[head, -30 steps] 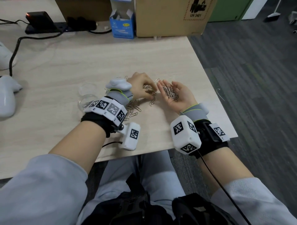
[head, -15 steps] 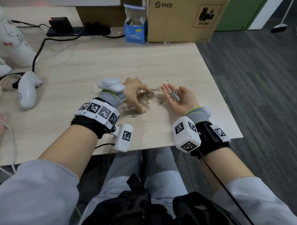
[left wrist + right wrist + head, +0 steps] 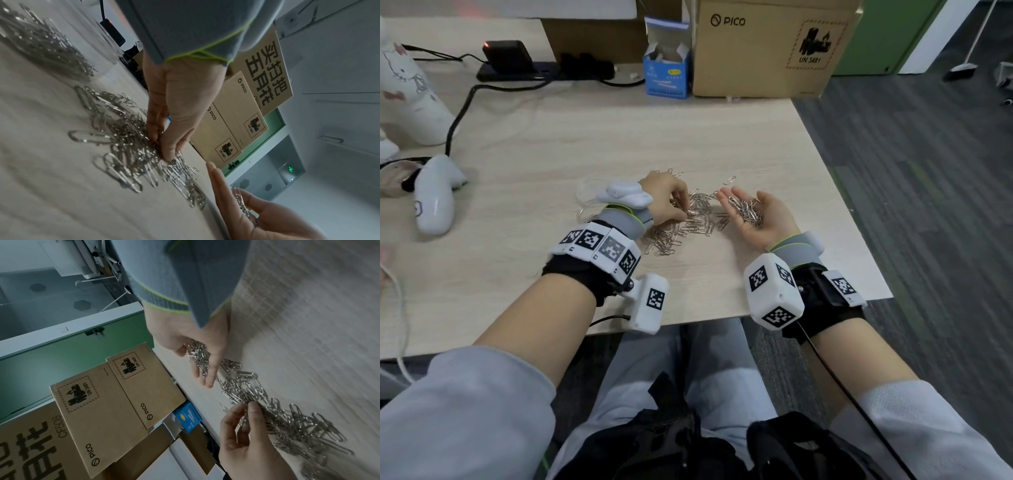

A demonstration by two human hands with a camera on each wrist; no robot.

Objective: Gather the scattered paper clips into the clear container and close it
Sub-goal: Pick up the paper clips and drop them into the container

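My right hand (image 3: pixel 758 219) lies palm up and cupped as a tray, fingers relaxed, carrying a heap of clips (image 3: pixel 746 211). My left hand (image 3: pixel 666 202), just beside it, pinches more clips from the pile (image 3: pixel 688 222) on the bench (image 3: pixel 722 137). Thin bright bent wire, the clips tangle and snag. The container (image 3: pixel 61 48), clear-walled and already holding some, sits open left of the pile.
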